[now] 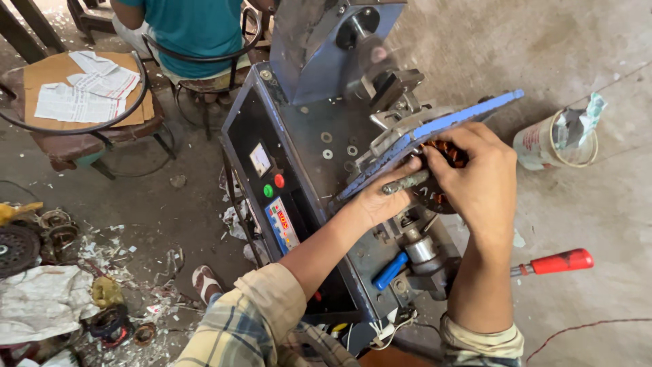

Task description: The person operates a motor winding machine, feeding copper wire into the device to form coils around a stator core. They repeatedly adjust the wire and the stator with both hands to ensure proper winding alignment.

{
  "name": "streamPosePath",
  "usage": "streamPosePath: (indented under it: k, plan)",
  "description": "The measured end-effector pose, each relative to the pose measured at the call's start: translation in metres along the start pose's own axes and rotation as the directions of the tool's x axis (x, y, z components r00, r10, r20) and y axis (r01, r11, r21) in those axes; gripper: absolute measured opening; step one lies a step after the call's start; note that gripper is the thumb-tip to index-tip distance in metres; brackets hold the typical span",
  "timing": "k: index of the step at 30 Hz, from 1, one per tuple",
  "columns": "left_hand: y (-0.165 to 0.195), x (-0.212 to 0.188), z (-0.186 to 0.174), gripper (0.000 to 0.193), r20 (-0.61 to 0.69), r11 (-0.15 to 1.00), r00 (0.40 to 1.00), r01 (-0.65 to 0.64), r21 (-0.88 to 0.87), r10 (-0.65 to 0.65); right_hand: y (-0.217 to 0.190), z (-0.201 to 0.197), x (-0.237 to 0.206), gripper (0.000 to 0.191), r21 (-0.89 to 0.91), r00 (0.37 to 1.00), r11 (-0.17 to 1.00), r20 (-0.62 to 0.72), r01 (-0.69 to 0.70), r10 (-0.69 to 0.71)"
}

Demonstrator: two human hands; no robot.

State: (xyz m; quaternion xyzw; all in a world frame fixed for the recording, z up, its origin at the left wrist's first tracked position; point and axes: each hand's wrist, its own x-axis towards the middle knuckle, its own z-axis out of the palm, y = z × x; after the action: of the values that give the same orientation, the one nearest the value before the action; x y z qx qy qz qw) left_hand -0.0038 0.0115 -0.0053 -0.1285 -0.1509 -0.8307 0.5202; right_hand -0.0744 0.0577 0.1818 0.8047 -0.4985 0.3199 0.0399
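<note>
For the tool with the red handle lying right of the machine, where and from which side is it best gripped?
Probably by the red handle of the tool, coming from the right. The handle points right over bare floor, thick and rounded, while the metal end is hidden behind the right forearm, near the machine. Both the left hand and the right hand are at the copper-wound part.

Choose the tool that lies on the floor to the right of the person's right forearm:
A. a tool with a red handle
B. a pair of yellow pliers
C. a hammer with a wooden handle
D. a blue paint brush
A: the tool with a red handle lies on the concrete floor beside the right hand's forearm.
</note>
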Motion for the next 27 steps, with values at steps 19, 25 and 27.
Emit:
streamPosePath:
  k: [19, 25, 27]
  plan:
    - [0.000, 0.003, 0.001, 0.031, -0.156, 0.999, 0.987, -0.037, 0.024, 0.040, 0.008, -0.003, -0.007, 0.021, 0.075, 1.000, 0.997, 0.012, 0.026, -0.027]
    - [-0.004, 0.002, -0.019, 0.032, -0.141, 1.000, 0.990, -0.014, -0.026, 0.010, 0.010, -0.004, -0.010, 0.023, 0.091, 1.000, 0.996, 0.006, 0.021, -0.022]
    - [-0.003, -0.001, -0.023, 0.034, -0.091, 1.000, 0.995, 0.026, -0.013, -0.027, 0.013, -0.003, -0.011, 0.023, 0.107, 1.000, 0.994, 0.006, 0.026, -0.027]
